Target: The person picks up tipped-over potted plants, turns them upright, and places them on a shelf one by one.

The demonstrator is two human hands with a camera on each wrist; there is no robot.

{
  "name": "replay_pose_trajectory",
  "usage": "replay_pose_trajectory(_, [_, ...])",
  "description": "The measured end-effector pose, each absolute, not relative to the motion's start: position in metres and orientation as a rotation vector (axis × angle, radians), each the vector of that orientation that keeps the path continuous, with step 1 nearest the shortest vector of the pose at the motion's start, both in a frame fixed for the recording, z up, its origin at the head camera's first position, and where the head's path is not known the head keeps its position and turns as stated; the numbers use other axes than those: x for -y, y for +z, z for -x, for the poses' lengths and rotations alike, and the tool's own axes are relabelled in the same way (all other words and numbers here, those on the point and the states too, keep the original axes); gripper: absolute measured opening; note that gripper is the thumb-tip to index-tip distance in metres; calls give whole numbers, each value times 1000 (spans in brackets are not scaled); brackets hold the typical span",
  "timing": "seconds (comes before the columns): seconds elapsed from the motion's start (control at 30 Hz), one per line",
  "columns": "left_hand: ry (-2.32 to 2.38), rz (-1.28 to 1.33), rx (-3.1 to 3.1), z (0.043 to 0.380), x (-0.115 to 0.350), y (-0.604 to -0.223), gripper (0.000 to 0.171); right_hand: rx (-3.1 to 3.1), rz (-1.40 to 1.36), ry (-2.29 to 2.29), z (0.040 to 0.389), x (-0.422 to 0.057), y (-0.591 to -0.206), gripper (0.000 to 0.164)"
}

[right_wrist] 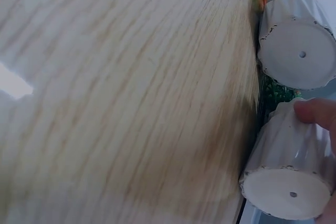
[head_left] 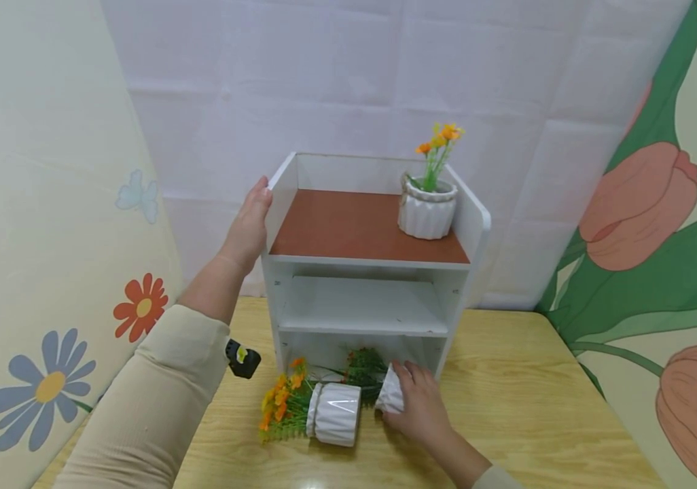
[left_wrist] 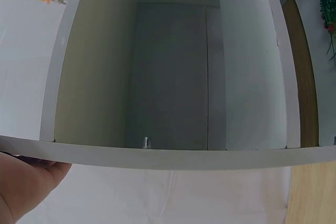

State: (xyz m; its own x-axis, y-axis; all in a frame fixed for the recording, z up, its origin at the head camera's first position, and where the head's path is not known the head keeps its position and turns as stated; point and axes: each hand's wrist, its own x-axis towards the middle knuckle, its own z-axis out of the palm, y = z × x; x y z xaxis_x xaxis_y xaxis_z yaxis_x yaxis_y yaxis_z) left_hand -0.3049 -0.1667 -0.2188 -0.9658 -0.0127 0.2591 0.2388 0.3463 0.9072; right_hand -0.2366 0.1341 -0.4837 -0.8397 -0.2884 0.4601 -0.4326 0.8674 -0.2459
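A small white shelf [head_left: 363,261] with a reddish-brown top board stands on the table. Against the outside of its left side panel rests my left hand [head_left: 249,227], fingertips at the top edge; the left wrist view shows part of this hand [left_wrist: 31,184] behind the panel. My right hand [head_left: 417,401] grips a white ribbed flowerpot [head_left: 391,392] lying on its side, its dark green plant [head_left: 365,370] with small red bits pointing left. The fingers hide part of that pot. Close to its left lies another white flowerpot [head_left: 335,414], with orange flowers [head_left: 281,401].
A third white flowerpot [head_left: 426,212] with orange flowers stands upright at the right of the shelf's top. The wooden table [head_left: 520,394] extends to both sides. Behind hangs a white cloth [head_left: 348,88]; flower-printed panels [head_left: 37,170] flank it. A small black object [head_left: 242,358] shows beside the left sleeve.
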Motion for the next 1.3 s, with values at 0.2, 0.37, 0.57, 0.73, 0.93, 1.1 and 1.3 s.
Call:
replay_pose_trajectory(0.2, [-1661, 205, 2392, 304, 167, -220, 59, 2633, -485, 610, 235, -139, -485, 88])
replay_pose_trajectory(0.37, [-1659, 212, 2391, 304, 167, -220, 59, 2648, -428, 765, 231, -142, -484, 87])
replay_pose_trajectory(0.57, [-1663, 221, 2383, 306, 167, -221, 59, 2616, -386, 872, 230, -148, -488, 87])
replay_pose_trajectory(0.73, [-1658, 215, 2388, 306, 167, -221, 60, 2549, -375, 937, 229, -153, -493, 87])
replay_pose_trajectory(0.93, [-1643, 189, 2406, 306, 168, -220, 60, 2490, -357, 1011, 226, -161, -497, 86])
replay_pose_trajectory(1.1, [-1641, 183, 2410, 305, 168, -220, 59, 2490, -338, 1105, 223, -169, -499, 90])
replay_pose_trajectory(1.3, [-1655, 194, 2408, 305, 167, -220, 59, 2476, -325, 1142, 220, -177, -503, 93])
